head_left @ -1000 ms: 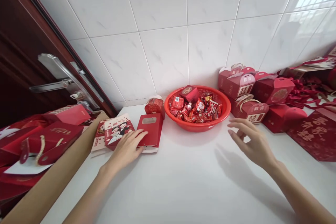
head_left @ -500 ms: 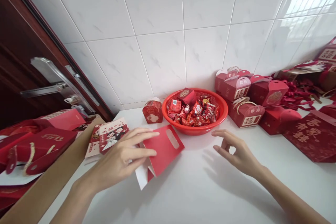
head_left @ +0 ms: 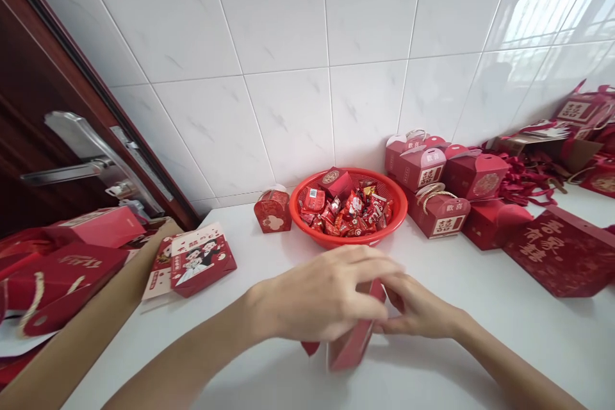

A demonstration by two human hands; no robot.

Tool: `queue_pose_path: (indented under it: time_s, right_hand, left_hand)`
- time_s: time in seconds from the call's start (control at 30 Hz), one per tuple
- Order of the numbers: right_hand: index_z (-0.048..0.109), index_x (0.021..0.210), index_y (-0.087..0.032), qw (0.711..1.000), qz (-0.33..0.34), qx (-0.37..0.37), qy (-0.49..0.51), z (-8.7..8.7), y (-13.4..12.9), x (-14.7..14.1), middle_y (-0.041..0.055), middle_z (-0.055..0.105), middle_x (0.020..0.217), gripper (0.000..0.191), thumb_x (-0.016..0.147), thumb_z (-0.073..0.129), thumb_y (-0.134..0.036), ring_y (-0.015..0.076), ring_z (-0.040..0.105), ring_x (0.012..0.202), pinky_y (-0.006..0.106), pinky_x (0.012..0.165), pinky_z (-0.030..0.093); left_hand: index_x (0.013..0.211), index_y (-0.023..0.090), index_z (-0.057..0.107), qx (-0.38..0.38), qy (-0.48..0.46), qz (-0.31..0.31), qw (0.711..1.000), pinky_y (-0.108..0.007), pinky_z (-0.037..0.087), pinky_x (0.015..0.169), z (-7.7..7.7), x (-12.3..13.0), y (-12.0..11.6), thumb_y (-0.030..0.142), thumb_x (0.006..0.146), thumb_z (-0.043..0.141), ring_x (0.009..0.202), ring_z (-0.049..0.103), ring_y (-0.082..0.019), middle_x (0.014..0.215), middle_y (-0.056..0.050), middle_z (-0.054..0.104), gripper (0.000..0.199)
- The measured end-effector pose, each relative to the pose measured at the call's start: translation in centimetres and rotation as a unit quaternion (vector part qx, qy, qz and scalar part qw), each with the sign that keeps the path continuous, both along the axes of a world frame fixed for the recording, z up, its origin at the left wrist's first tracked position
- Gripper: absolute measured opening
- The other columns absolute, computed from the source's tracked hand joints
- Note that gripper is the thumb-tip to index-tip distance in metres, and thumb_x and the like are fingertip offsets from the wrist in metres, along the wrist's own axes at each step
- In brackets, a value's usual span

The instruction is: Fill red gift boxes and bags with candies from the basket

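A red paper gift box (head_left: pixel 353 346), partly folded, stands on edge on the white tabletop, its upper part hidden by my hands. My left hand (head_left: pixel 321 295) reaches over it from the left, somewhat blurred, with the fingers bent around its top. From the right, my right hand (head_left: pixel 423 309) pinches the box's side between thumb and fingers. Just behind them, a red plastic basket (head_left: pixel 296 221) holds wrapped candies (head_left: pixel 353 208) and a small dark red box (head_left: pixel 336 182).
A small ornate red box (head_left: pixel 272 210) stands left of the basket. Flat printed cartons (head_left: pixel 204 259) lie farther left, by a cardboard box (head_left: pixel 110 307) full of red packaging. Gift boxes with handles (head_left: pixel 442 211) are stacked right, near a large red box (head_left: pixel 560 253) and ribbons (head_left: pixel 521 179).
My left hand has carried the red gift box rightward and turned it on edge. My right hand, earlier apart from it, has come in and taken hold of its right side.
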State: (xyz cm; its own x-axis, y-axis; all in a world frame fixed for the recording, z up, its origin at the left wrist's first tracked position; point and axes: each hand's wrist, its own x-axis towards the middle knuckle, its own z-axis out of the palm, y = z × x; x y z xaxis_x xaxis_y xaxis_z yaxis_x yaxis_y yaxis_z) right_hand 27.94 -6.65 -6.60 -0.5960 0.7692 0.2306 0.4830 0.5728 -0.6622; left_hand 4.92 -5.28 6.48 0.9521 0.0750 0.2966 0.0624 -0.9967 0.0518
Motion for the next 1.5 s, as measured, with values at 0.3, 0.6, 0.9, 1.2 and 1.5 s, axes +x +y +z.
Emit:
queue_pose_path:
  time_s: [0.3,0.6,0.9,1.2,1.5]
  right_hand:
    - [0.060,0.094,-0.020,0.997,-0.036,-0.061,-0.027,-0.7,-0.7,-1.1,0.0053,0.063,0.097,0.030,0.094,0.058,-0.049,0.0121,0.053,0.064,0.025,0.061,0.045]
    - [0.064,0.089,-0.018,0.999,-0.036,-0.039,-0.007,-2.2,-0.6,-1.5,0.0049,0.065,0.085,0.040,0.096,0.051,-0.056,0.0128,0.052,0.062,0.024,0.058,0.041]
    - [0.067,0.089,-0.018,0.999,-0.019,-0.038,-0.025,-2.0,-0.7,-1.4,0.0043,0.067,0.083,0.024,0.089,0.063,-0.042,0.0142,0.054,0.067,0.026,0.062,0.043]
    - [0.069,0.080,-0.018,0.995,0.031,-0.096,-0.023,-0.9,-0.3,-1.8,-0.0004,0.063,0.076,0.010,0.079,0.071,-0.027,0.0109,0.048,0.060,0.022,0.056,0.039]
    - [0.072,0.089,-0.019,0.995,0.058,-0.072,-0.034,5.1,1.6,0.8,0.0043,0.068,0.079,0.057,0.079,0.063,-0.074,0.0145,0.056,0.063,0.026,0.060,0.044]
  left_hand:
    - [0.109,0.022,0.061,-0.334,-0.021,0.275,0.901,-0.024,0.046,0.064,0.2,-2.0,3.3,0.027,0.083,0.066,0.070,0.054,-0.012,0.091,0.001,0.059,0.027]
    - [0.102,0.017,0.065,-0.727,-0.086,0.096,0.674,-0.020,0.037,0.053,-5.5,0.3,6.1,0.033,0.068,0.083,0.059,0.049,-0.008,0.077,0.002,0.058,0.041]
    - [0.096,0.015,0.065,-0.842,-0.134,0.008,0.523,-0.021,0.033,0.047,-11.5,2.7,7.4,0.041,0.051,0.083,0.050,0.048,-0.009,0.069,0.002,0.060,0.055]
    - [0.095,0.014,0.068,-0.815,-0.101,0.049,0.568,-0.022,0.030,0.047,-9.4,2.1,6.9,0.038,0.054,0.077,0.051,0.047,-0.009,0.068,0.001,0.061,0.048]
    - [0.104,0.016,0.071,-0.647,-0.056,0.031,0.760,-0.029,0.048,0.079,-2.6,0.0,9.0,0.047,0.080,0.076,0.082,0.062,-0.015,0.088,-0.005,0.068,0.040]
